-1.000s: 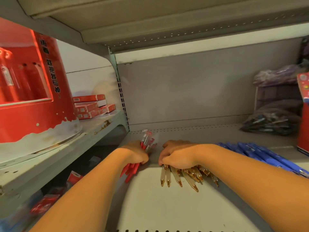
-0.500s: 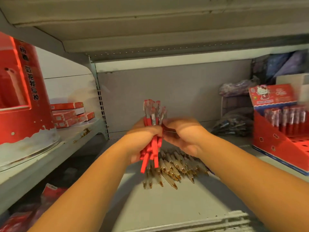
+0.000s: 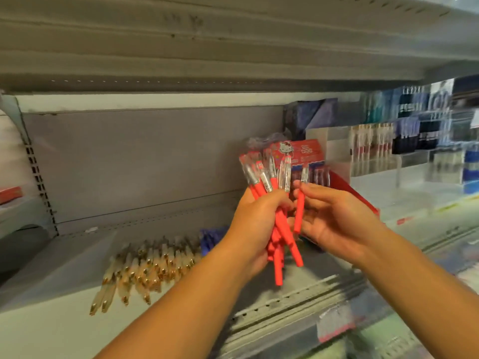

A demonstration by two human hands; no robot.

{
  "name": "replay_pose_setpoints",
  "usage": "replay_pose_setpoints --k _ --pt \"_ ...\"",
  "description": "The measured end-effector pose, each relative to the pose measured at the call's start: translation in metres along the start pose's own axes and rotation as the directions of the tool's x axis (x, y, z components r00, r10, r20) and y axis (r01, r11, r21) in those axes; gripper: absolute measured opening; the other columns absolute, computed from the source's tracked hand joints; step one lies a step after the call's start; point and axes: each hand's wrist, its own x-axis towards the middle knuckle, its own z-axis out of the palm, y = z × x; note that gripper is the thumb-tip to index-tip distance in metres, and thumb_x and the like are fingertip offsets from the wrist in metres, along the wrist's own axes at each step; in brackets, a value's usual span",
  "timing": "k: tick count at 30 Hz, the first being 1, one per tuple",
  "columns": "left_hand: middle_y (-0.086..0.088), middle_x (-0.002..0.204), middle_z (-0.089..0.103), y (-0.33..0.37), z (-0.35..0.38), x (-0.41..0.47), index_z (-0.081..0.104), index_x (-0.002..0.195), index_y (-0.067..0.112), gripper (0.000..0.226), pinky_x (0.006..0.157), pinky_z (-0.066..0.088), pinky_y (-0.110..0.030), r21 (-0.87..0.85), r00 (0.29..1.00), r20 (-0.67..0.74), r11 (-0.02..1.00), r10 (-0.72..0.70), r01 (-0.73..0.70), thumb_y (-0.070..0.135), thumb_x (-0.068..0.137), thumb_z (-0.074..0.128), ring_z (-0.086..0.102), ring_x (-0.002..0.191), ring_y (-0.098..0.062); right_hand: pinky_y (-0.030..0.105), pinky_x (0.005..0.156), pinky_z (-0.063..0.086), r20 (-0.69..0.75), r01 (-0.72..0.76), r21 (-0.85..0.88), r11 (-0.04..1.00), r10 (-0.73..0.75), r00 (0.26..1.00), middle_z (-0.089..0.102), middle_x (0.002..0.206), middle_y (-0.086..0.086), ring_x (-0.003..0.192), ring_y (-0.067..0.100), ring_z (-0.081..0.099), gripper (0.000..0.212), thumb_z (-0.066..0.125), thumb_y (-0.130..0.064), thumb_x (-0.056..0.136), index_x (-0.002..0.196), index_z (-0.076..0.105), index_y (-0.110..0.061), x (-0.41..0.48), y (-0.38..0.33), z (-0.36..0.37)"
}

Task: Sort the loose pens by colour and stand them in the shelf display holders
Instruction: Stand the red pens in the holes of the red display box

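My left hand (image 3: 255, 224) grips a bunch of red pens (image 3: 278, 229) upright above the shelf, clear caps up. My right hand (image 3: 334, 224) pinches a single red pen (image 3: 300, 206) just right of the bunch, slightly apart from it. Behind the hands stands a red display holder (image 3: 360, 195) with a cartoon cat header card; red pens stand in it. A pile of clear pens with gold tips (image 3: 140, 268) lies on the shelf (image 3: 64, 294) at the lower left. Blue pens (image 3: 211, 238) lie behind my left wrist, mostly hidden.
The upper shelf's underside (image 3: 207, 47) hangs low overhead. To the right, blurred display racks (image 3: 414, 130) hold dark and blue pens. A perforated upright (image 3: 39, 182) marks the shelf's left end. The shelf's front rail (image 3: 298, 299) runs below my arms.
My left hand lifted the red pens off the shelf and carried them right. My right hand left the gold-tipped pile and now pinches one red pen. The view swung right.
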Motion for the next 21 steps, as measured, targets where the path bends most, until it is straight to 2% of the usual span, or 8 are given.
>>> replay_pose_setpoints --k 3,6,8,10,12,13,17,21 --pt "-0.003 0.050 0.046 -0.015 0.037 0.015 0.059 0.064 0.017 0.032 0.036 0.035 -0.017 -0.075 1.000 0.030 0.997 0.010 -0.008 -0.006 0.082 0.047 0.039 0.034 -0.013 0.042 0.058 0.061 0.002 0.023 0.005 1.000 -0.023 1.000 0.061 0.080 0.011 0.073 0.024 0.063 0.027 0.066 -0.010 0.077 0.104 0.063 -0.006 -0.002 -0.025 -0.037" --pt "-0.003 0.051 0.044 -0.027 0.070 0.031 0.046 0.080 0.008 0.013 0.037 0.035 -0.016 -0.119 1.000 0.001 0.993 0.024 -0.024 -0.005 0.081 0.046 0.039 0.035 -0.013 0.047 0.082 0.060 0.033 0.031 -0.019 0.999 -0.031 0.999 0.059 0.087 0.013 0.086 0.026 0.060 0.028 0.066 -0.013 0.080 0.107 0.062 -0.006 0.005 -0.049 -0.079" --pt "-0.005 0.054 0.040 -0.037 0.089 0.045 0.045 0.093 0.008 0.019 0.037 0.033 -0.017 -0.095 0.997 -0.066 0.994 0.042 -0.048 -0.002 0.078 0.050 0.039 0.037 -0.014 0.049 0.092 0.054 0.043 0.018 -0.031 0.999 -0.017 0.999 0.062 0.087 0.012 0.088 0.026 0.061 0.026 0.066 -0.016 0.079 0.102 0.065 -0.006 0.012 -0.065 -0.106" --pt "-0.007 0.061 0.037 -0.046 0.105 0.057 0.043 0.102 0.011 0.030 0.039 0.029 -0.017 -0.079 0.989 -0.139 0.995 0.050 -0.062 0.000 0.076 0.051 0.038 0.039 -0.014 0.040 0.075 0.062 0.055 -0.005 -0.016 1.000 0.006 0.998 0.065 0.078 0.007 0.071 0.019 0.067 0.022 0.067 -0.019 0.075 0.095 0.067 -0.009 0.021 -0.082 -0.128" --pt "-0.007 0.062 0.036 -0.055 0.121 0.069 0.042 0.105 0.012 0.031 0.040 0.026 -0.018 -0.065 0.977 -0.204 0.995 0.061 -0.076 -0.001 0.078 0.050 0.036 0.038 -0.014 0.031 0.054 0.059 0.077 -0.029 -0.013 0.999 0.030 0.997 0.066 0.072 0.005 0.059 0.015 0.066 0.017 0.066 -0.020 0.080 0.093 0.066 -0.010 0.032 -0.096 -0.147" --pt "-0.007 0.061 0.036 -0.059 0.128 0.074 0.042 0.105 0.012 0.030 0.040 0.026 -0.018 -0.063 0.969 -0.238 0.995 0.062 -0.079 -0.002 0.080 0.047 0.036 0.038 -0.013 0.029 0.050 0.056 0.085 -0.045 -0.021 0.999 0.047 0.995 0.066 0.071 0.005 0.056 0.014 0.066 0.011 0.064 -0.019 0.084 0.090 0.065 -0.010 0.038 -0.102 -0.156" --pt "-0.006 0.060 0.034 -0.068 0.144 0.094 0.041 0.105 0.013 0.029 0.039 0.027 -0.017 -0.025 0.931 -0.355 0.995 0.086 -0.101 -0.003 0.081 0.046 0.036 0.038 -0.014 0.028 0.052 0.056 0.136 -0.088 -0.113 0.990 0.103 0.985 0.067 0.072 0.006 0.057 0.015 0.066 0.012 0.061 -0.016 0.094 0.083 0.065 -0.011 0.065 -0.113 -0.173" --pt "-0.004 0.055 0.033 -0.062 0.144 0.109 0.042 0.102 0.013 0.027 0.037 0.031 -0.016 0.022 0.897 -0.423 0.991 0.126 -0.129 -0.002 0.080 0.049 0.035 0.036 -0.014 0.028 0.053 0.056 0.204 -0.013 -0.243 0.970 0.064 0.977 0.069 0.079 0.010 0.061 0.018 0.066 0.010 0.065 -0.014 0.093 0.099 0.065 -0.006 0.089 -0.113 -0.170"
